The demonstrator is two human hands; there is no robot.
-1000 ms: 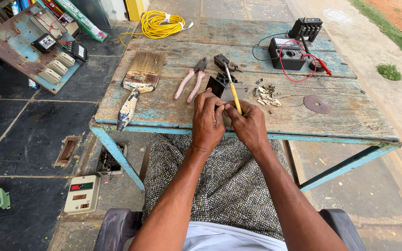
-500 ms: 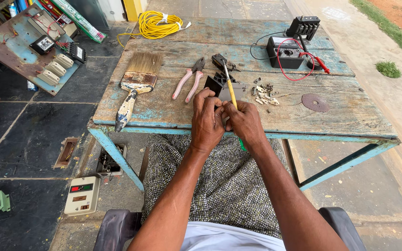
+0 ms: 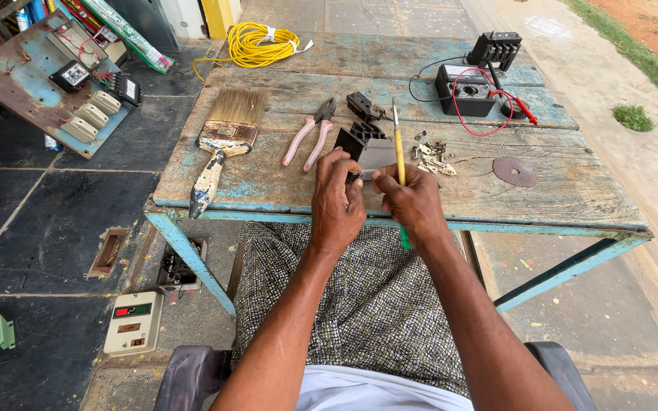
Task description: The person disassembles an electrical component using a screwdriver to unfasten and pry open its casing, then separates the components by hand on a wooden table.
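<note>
While we sit at the weathered blue counter, our left hand has its fingers closed around the near end of a black and grey electrical block resting just past the counter's near edge. Our right hand grips a yellow-handled screwdriver, fingers wrapped tight, its shaft pointing toward twelve o'clock beside the block. At ten o'clock from the hands lie pink-handled pliers, and farther toward nine o'clock a worn paintbrush. Small loose metal parts are scattered at one o'clock, a rusty disc at three o'clock. A black meter with red leads sits farther off, and a yellow cable coil at eleven o'clock.
</note>
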